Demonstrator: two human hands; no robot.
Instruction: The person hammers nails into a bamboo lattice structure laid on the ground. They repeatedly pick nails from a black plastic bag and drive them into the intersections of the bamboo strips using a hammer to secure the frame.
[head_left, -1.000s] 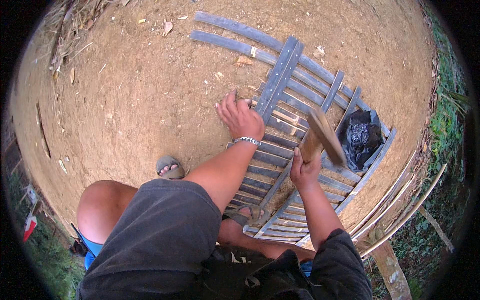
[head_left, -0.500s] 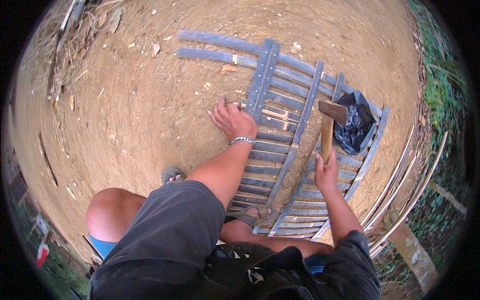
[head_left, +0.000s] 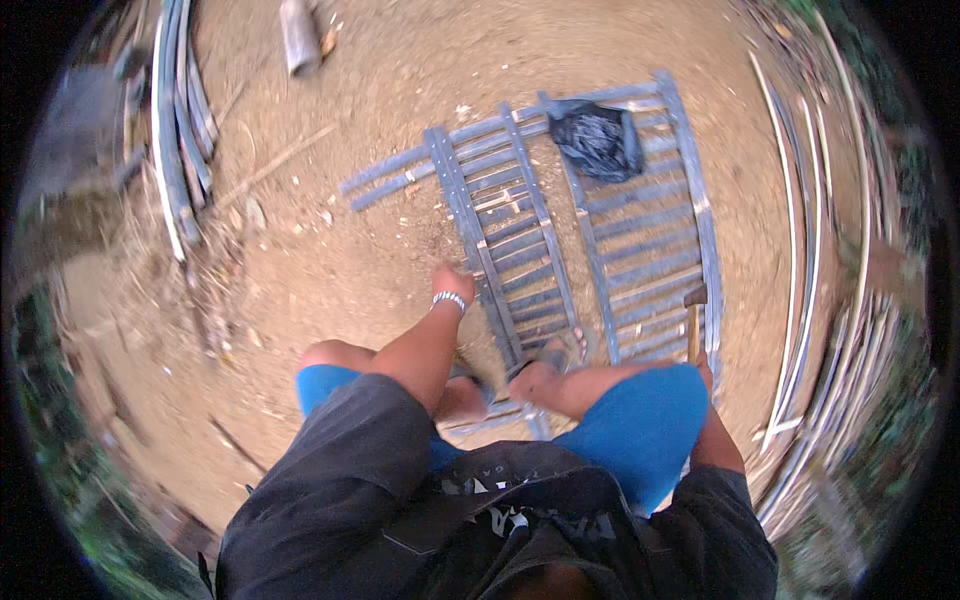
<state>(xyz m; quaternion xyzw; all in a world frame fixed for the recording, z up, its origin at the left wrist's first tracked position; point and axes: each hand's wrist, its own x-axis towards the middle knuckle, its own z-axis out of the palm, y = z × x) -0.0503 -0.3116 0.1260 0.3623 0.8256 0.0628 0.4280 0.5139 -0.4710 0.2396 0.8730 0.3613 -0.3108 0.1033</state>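
Person is squatting over a grey slatted panel [head_left: 560, 230] lying flat on the dirt ground [head_left: 330, 260]. Left hand [head_left: 452, 281] is resting spread at the panel's left rail. Right hand [head_left: 703, 368], mostly hidden behind the knee, is gripping a hammer [head_left: 693, 320] just off the panel's right rail, handle running toward the body, head pointing away. Hammer looks rigid and head-heavy; best held low on the handle. A black bag [head_left: 598, 140] is sitting on the panel's far end.

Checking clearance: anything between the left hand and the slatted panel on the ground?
Nothing visible. The left hand is already down at the near rail of the grey slatted panel, apparently touching it. The black bag lies on the far slats, well clear.
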